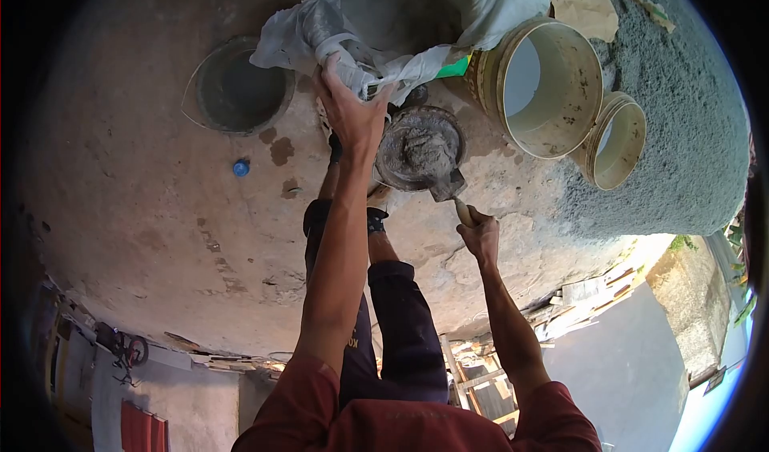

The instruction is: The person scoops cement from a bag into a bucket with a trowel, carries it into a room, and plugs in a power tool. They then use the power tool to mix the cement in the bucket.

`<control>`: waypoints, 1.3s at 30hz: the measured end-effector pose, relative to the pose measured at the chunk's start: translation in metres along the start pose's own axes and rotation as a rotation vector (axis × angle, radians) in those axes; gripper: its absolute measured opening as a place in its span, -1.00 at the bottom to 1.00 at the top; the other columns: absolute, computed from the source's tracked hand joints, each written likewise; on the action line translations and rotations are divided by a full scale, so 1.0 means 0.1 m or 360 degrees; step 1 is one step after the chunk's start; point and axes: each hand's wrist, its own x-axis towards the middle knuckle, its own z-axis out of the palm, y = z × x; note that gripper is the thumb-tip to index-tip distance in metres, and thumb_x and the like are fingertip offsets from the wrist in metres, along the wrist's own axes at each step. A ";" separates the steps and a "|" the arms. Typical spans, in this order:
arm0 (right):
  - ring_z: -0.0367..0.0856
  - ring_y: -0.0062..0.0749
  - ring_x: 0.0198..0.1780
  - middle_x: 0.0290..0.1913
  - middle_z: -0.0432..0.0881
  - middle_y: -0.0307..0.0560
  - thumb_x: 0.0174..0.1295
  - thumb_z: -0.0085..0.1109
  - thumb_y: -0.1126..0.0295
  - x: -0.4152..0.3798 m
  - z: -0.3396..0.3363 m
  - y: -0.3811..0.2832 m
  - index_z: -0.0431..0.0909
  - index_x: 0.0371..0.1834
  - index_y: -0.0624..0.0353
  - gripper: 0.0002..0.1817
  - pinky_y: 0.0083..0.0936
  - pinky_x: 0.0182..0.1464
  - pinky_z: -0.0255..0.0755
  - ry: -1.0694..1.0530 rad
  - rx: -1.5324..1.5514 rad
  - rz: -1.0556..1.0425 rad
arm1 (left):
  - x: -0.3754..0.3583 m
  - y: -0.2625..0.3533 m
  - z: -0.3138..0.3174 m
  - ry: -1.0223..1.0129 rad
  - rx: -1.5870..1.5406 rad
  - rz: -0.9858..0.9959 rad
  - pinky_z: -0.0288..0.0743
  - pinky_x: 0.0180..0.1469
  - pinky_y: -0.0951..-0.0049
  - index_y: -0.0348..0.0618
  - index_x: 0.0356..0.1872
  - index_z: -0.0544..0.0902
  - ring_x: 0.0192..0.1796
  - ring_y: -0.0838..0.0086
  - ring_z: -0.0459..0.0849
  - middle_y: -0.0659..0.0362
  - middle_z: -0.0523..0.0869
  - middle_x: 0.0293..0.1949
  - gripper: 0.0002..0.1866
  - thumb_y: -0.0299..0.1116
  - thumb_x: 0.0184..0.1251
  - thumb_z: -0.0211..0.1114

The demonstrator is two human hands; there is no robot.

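Note:
My left hand (352, 109) is at the near edge of a white sack (513, 2) holding grey powder, its fingers gripping the sack's folded rim. In my right hand (481, 232) is the handle of a trowel (447, 186). The trowel's blade lies over the near right rim of a round dark pan (386, 170). A heap of wet grey mortar (428, 151) sits in the pan, between my two hands and just below the sack.
At the left stands a dark bucket (244, 87) with liquid in it, with a blue cap (241, 167) nearby. Two pale buckets, a large one (561, 91) and a smaller one (627, 143), lean by a grey sand pile (681, 115) on the right.

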 end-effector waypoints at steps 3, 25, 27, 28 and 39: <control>0.62 -0.47 -0.40 -0.43 0.69 0.20 -0.06 0.27 0.38 -0.02 -0.05 -0.05 0.69 0.00 0.23 -0.54 -0.40 -0.22 0.52 -0.0008 -0.0068 -0.0038 | 0.00 0.00 0.01 0.0016 -0.0011 0.0015 0.29 0.36 0.03 -0.22 0.35 0.26 0.32 -0.03 0.35 -0.11 0.33 0.23 -0.02 -0.42 -0.14 0.69; 0.66 0.29 -0.36 -0.41 0.67 0.28 0.24 0.11 0.39 0.00 -0.33 -0.86 0.63 0.00 0.08 -0.72 0.07 -0.28 0.54 0.0045 -0.0807 -0.0539 | 0.03 0.01 0.00 0.0002 -0.0003 -0.0002 0.31 0.35 0.03 -0.20 0.36 0.25 0.30 -0.04 0.36 -0.11 0.32 0.22 0.01 -0.40 -0.16 0.70; 0.66 0.29 -0.34 -0.36 0.65 0.29 0.20 0.11 0.44 0.01 -0.28 -0.87 0.60 0.06 0.07 -0.67 0.07 -0.27 0.53 0.0064 -0.0810 -0.0565 | 0.02 0.02 0.00 0.0008 -0.0033 -0.0022 0.31 0.35 0.03 -0.21 0.36 0.25 0.30 -0.04 0.36 -0.11 0.32 0.21 0.01 -0.40 -0.16 0.71; 0.66 0.30 -0.31 -0.31 0.63 0.31 0.16 0.11 0.48 0.01 -0.26 -0.87 0.56 0.11 0.07 -0.60 0.07 -0.27 0.52 0.0082 -0.0811 -0.0589 | 0.02 0.02 0.00 0.0007 -0.0031 -0.0023 0.31 0.35 0.03 -0.21 0.36 0.25 0.30 -0.04 0.36 -0.11 0.32 0.21 0.01 -0.40 -0.16 0.71; 0.63 0.18 -0.17 -0.10 0.56 0.18 0.03 -0.01 0.70 -0.06 0.17 -0.74 0.54 0.28 -0.08 -0.32 -0.01 -0.18 0.52 0.0127 -0.0686 -0.0756 | 0.04 -0.02 0.00 0.0005 0.0017 0.0053 0.37 0.31 -0.04 -0.19 0.38 0.24 0.31 -0.16 0.38 -0.17 0.31 0.27 0.01 -0.37 -0.13 0.69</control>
